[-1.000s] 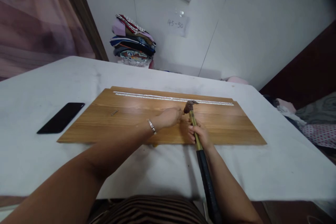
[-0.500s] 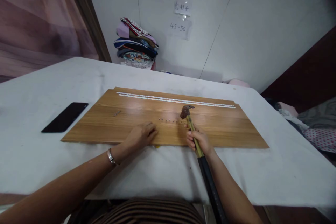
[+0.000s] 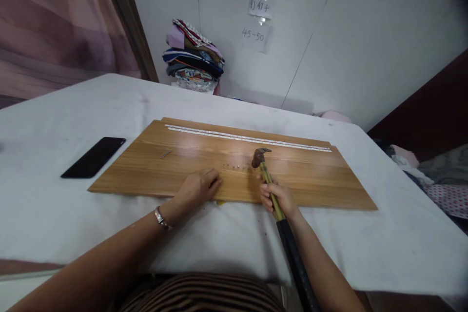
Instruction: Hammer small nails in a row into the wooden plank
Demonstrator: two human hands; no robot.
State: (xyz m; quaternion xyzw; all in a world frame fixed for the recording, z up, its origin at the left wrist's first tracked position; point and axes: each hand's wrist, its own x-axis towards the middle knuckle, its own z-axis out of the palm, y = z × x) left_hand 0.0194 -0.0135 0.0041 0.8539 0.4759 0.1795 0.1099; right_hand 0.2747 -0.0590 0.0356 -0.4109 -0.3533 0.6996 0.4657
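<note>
My right hand (image 3: 277,198) grips a claw hammer (image 3: 268,178) by its yellowish shaft, partway up. The black lower grip slants down past my forearm. Its rusty head hovers over or touches the wooden board (image 3: 139,165), at the right end of a short row of small nail heads (image 3: 238,166); whether it touches I cannot tell. My left hand (image 3: 200,185) rests on the board near the front edge, left of the row. Its fingers are curled together, and their tips are hidden. A few loose nails (image 3: 165,154) lie on the board's left part.
White strips with markings (image 3: 248,138) run along the board's far side. A black phone (image 3: 94,157) lies to the left on the white-covered table (image 3: 32,214). Folded clothes (image 3: 193,58) are stacked against the wall, beside two paper notes (image 3: 256,34). A small yellow thing (image 3: 220,203) pokes out by the board's front edge.
The view has tilted and shifted slightly. The hammer head looks a little lower against the row of nails, covering the nail beside it more. My left hand stays in place on the board.
</note>
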